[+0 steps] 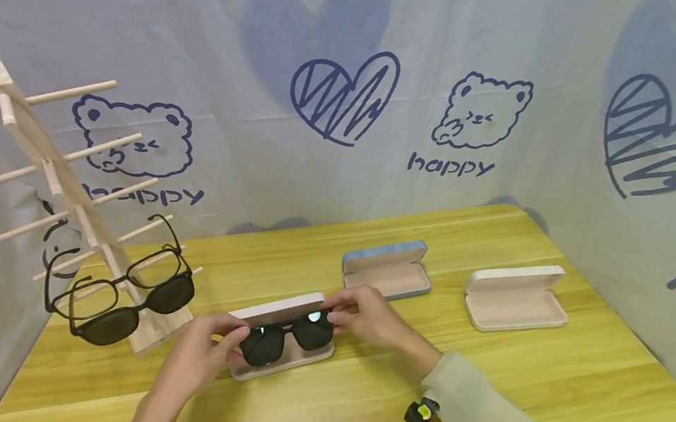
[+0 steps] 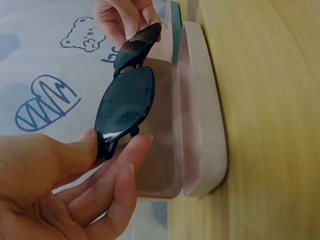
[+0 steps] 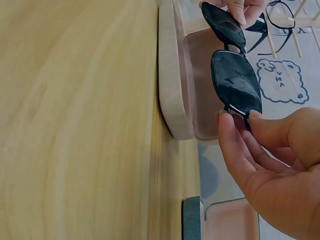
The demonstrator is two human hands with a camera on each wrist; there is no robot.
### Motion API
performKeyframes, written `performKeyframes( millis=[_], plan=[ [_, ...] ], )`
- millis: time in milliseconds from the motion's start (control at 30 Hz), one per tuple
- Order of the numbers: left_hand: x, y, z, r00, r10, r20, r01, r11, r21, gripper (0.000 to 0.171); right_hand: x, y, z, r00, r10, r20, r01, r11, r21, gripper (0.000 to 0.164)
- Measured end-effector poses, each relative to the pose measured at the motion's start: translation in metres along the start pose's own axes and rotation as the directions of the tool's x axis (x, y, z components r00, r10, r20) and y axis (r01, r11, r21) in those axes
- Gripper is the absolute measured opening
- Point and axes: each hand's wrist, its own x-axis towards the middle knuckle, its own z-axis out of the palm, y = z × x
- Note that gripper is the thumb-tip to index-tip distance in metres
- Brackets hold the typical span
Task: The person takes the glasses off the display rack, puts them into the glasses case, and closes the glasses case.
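Note:
Dark sunglasses (image 1: 312, 331) with black frames are held level over an opened white glasses case (image 1: 281, 367) with a pinkish lining. My left hand (image 1: 205, 346) pinches their left end between thumb and fingers. At the other end, my right hand (image 1: 367, 314) pinches the frame the same way. In the left wrist view, the left thumb and fingers grip the corner beside a lens (image 2: 126, 102). From the right wrist, the second lens (image 3: 235, 82) shows, with the right fingertips at its outer corner.
A wooden display rack (image 1: 60, 173) with pegs stands at the left, bearing clear-lens glasses (image 1: 153, 269) and another pair of sunglasses (image 1: 111, 326). A blue case (image 1: 387, 279) lies opened behind my right hand. Farther right, another white case (image 1: 516, 309) is opened too.

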Motion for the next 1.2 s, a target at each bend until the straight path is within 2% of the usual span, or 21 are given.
performKeyframes(
  millis=[267, 433, 767, 967, 1200],
  plan=[
    [-0.001, -0.009, 0.002, 1.000, 0.001, -0.007, -0.001, 1.000, 0.022, 0.016, 0.002, 0.001, 0.003, 1.000, 0.001, -0.025, -0.003, 0.997, -0.081, 0.023],
    [-0.001, -0.014, 0.004, 1.000, 0.003, -0.017, -0.002, 0.999, 0.041, 0.016, 0.003, 0.003, 0.006, 0.999, 0.039, -0.030, -0.041, 0.998, -0.047, 0.023],
    [-0.001, -0.022, 0.008, 0.998, -0.054, -0.019, 0.055, 0.996, 0.068, 0.014, 0.006, 0.010, 0.013, 0.991, 0.128, -0.027, -0.126, 0.989, 0.071, 0.021],
    [-0.002, -0.023, 0.009, 0.998, -0.055, -0.025, 0.057, 0.995, 0.081, 0.014, 0.007, 0.009, 0.014, 0.987, 0.157, -0.037, -0.154, 0.985, 0.077, 0.021],
    [-0.003, -0.023, 0.009, 0.996, -0.082, -0.032, 0.085, 0.992, 0.097, 0.015, 0.005, 0.006, 0.016, 0.990, 0.135, -0.046, -0.133, 0.990, 0.045, 0.021]
  ],
)
